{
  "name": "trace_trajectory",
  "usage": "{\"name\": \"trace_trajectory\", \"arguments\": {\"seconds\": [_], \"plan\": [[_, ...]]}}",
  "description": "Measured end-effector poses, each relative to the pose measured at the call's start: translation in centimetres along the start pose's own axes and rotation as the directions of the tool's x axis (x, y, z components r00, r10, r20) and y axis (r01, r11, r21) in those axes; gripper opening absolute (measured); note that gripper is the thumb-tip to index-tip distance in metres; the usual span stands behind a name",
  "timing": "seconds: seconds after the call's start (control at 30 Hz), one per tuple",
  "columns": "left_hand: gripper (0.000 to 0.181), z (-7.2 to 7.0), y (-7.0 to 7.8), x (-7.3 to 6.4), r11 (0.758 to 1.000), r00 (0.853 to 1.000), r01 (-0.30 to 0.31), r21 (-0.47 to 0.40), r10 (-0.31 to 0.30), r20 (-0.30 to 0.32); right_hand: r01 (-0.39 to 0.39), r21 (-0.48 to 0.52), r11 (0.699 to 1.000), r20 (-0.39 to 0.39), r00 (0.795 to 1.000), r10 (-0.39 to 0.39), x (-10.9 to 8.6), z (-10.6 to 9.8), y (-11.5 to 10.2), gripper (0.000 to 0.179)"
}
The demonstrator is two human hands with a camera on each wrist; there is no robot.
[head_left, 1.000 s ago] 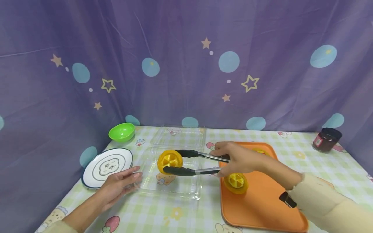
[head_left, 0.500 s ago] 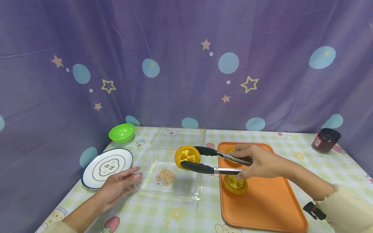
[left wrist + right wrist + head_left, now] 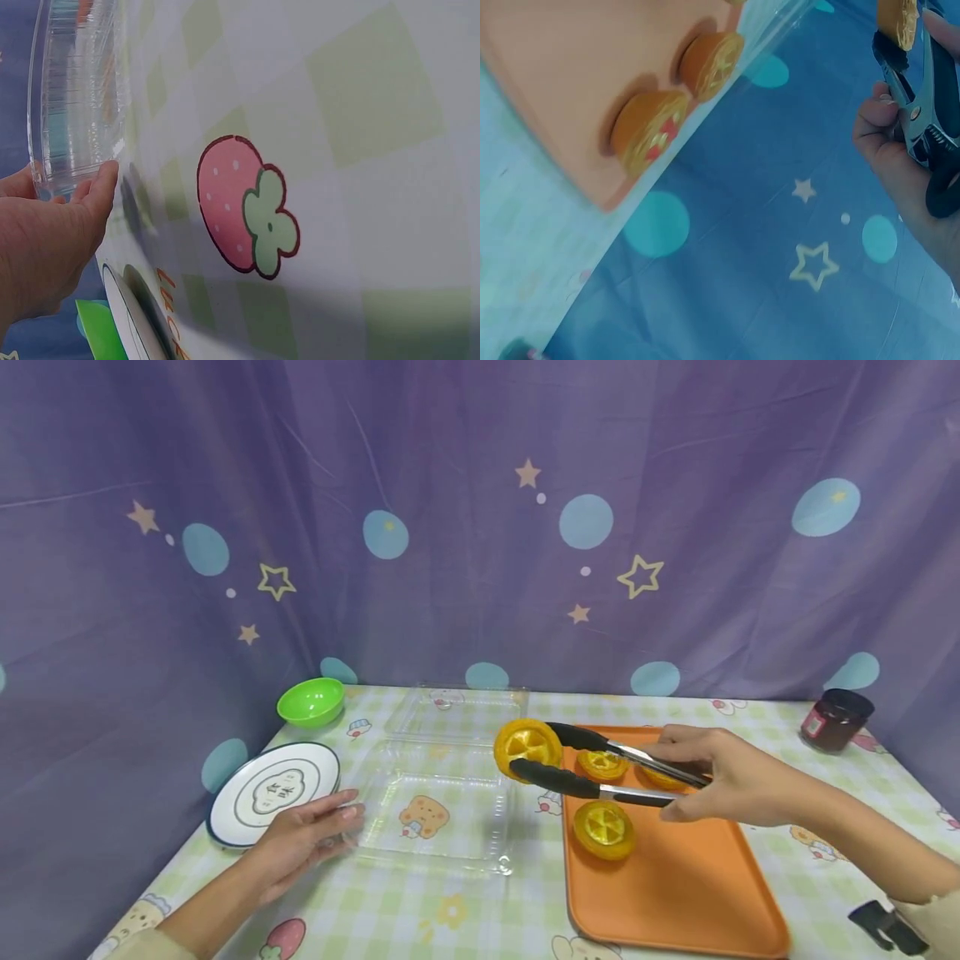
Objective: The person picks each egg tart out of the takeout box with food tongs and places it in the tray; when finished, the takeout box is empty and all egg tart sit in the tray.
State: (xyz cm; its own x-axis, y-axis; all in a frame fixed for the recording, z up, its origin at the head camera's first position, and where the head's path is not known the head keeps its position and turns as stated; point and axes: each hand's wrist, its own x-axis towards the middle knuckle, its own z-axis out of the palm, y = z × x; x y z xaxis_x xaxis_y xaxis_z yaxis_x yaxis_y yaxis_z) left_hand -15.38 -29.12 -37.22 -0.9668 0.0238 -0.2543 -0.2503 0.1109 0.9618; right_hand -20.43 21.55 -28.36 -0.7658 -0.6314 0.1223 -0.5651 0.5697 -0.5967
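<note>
In the head view, my right hand grips a pair of tongs with black tips and metal arms. Between the tips, a yellow fruit tart is held above the gap between the clear plastic container and the orange tray. More tarts sit on that tray below the tongs. My left hand holds the left side of the open clear plastic container; in the left wrist view, thumb and fingers are either side of its wall. The tongs' handle shows in the right wrist view.
Left of the container lies a white plate with a dark rim. A green bowl stands behind it. The container's hinged lid lies back toward the curtain. A dark-lidded jar is at the far right.
My right hand has moved right with the tongs and the tart, from over the container to beside the tray's left edge. My left hand stays at the container.
</note>
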Motion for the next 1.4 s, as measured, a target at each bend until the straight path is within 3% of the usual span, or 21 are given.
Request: {"name": "trace_trajectory", "arguments": {"seconds": [0.2,0.43,0.63,0.87,1.1,1.27,1.4], "plan": [[0.066,0.1,0.1,-0.1,1.0,1.0,0.005,0.008,-0.005,0.007,-0.066,-0.09,0.994,-0.065,0.996,0.06,-2.9,-1.1,2.1,0.068],[0.066,0.0,0.3,-0.2,1.0,1.0,0.014,0.018,-0.014,0.008,0.044,-0.058,0.997,-0.119,0.992,-0.05,-5.6,-1.4,4.3,0.058],[0.066,0.0,0.3,-0.2,1.0,1.0,0.014,0.026,-0.014,0.005,-0.044,-0.08,0.996,-0.096,0.995,0.036,-7.9,-1.5,6.3,0.061],[0.066,0.0,0.3,-0.2,1.0,1.0,0.018,0.013,-0.019,0.002,-0.199,-0.193,0.961,-0.061,0.98,0.19,-10.0,-1.9,8.8,0.067],[0.065,0.1,0.3,-0.2,1.0,1.0,0.018,0.019,-0.018,-0.009,-0.14,-0.222,0.965,-0.042,0.99,0.134,-11.0,-1.8,10.6,0.067],[0.065,0.1,0.2,-0.2,1.0,1.0,0.022,0.013,-0.021,-0.008,-0.193,-0.244,0.95,0.003,0.98,0.2,-11.2,-1.8,11.1,0.071],[0.065,0.1,0.2,-0.2,1.0,1.0,0.018,0.006,-0.018,-0.003,-0.124,-0.229,0.965,0.039,0.99,0.137,-11.3,-1.5,11.6,0.068]]}}
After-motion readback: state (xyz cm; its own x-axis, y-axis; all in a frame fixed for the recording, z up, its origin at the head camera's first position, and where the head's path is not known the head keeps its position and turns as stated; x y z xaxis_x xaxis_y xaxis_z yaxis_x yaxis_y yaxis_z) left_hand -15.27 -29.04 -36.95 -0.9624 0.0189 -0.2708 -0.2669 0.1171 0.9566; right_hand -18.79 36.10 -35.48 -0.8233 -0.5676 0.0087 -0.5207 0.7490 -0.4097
